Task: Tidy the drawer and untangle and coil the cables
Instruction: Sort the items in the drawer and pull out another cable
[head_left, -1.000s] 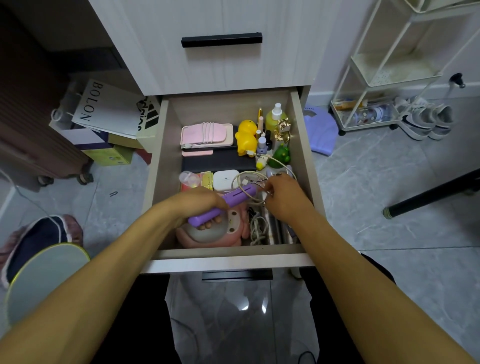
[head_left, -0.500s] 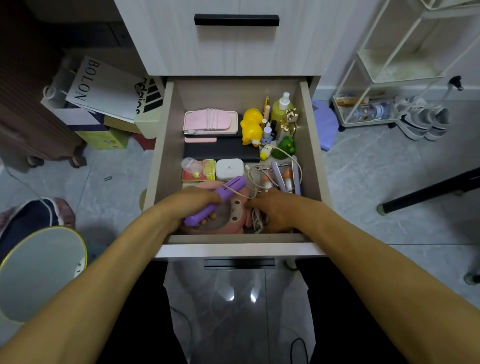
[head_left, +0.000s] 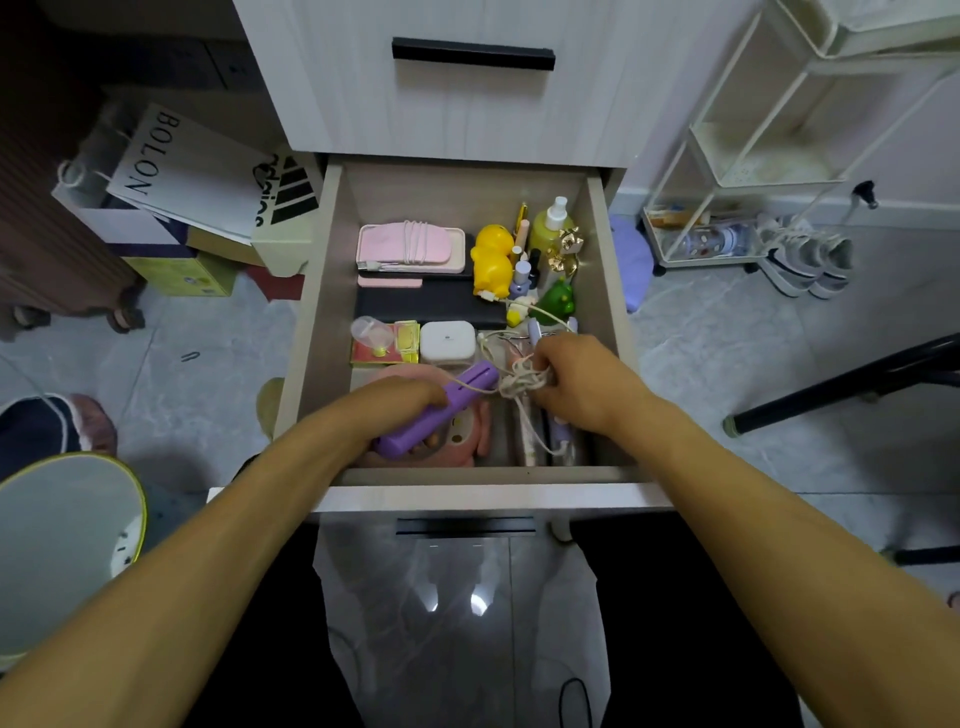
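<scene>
Two bare arms reach down into the big open drawer (head_left: 332, 322), which is pulled out from a pale wood cabinet (head_left: 415, 104) above a shiny grey floor (head_left: 727, 338).

At the back left of the drawer lies a pink case (head_left: 410, 249) with a thin cord wound round it. In front of it sits a long black box (head_left: 431, 306). A yellow duck toy (head_left: 492, 260) stands at the back, with small bottles and a green toy (head_left: 558, 299) beside it. A white case (head_left: 448, 341) sits near the middle.

The left hand (head_left: 400, 405) holds a purple stick-shaped gadget (head_left: 436, 410), fingers curled round its near end. It is over a pink round thing (head_left: 467, 441) at the front of the drawer.

The right hand (head_left: 582, 379) grips a tangled bunch of pale cable (head_left: 522, 382), just beside the far tip of the purple gadget. The cable may be joined to the gadget, but the knot is too messy to tell. One strand hangs down toward the front of the drawer.
</scene>
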